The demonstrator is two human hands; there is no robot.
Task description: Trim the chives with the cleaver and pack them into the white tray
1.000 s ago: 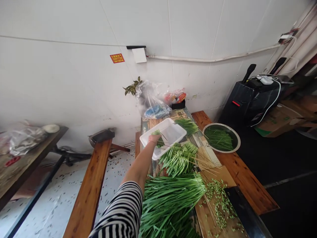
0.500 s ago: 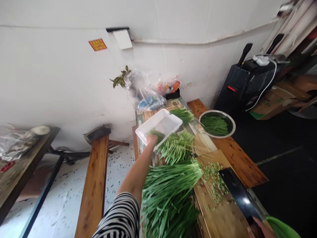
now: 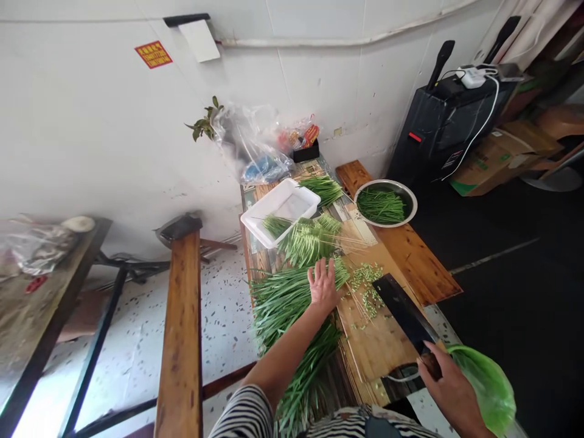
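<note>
tray [image 3: 298, 205] left of bowl [image 3: 415, 205] | bowl on bench [image 3: 422, 267] | chopped stems [image 3: 366, 280] on board [image 3: 376, 347] | greens [image 3: 287, 298] left of board

sleeve [image 3: 246, 415]: black-white stripes | stalks [image 3: 285, 298]: green | tray [image 3: 296, 205]: white | cleaver [image 3: 404, 310]: dark | bag [image 3: 489, 386]: light green

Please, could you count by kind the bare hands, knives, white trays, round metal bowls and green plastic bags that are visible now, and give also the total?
Hands: 2, left hand and right hand
Knives: 1, the cleaver
White trays: 1, the white tray
Metal bowls: 1, the metal bowl
Green bags: 1, the green bag
Total: 6
</note>
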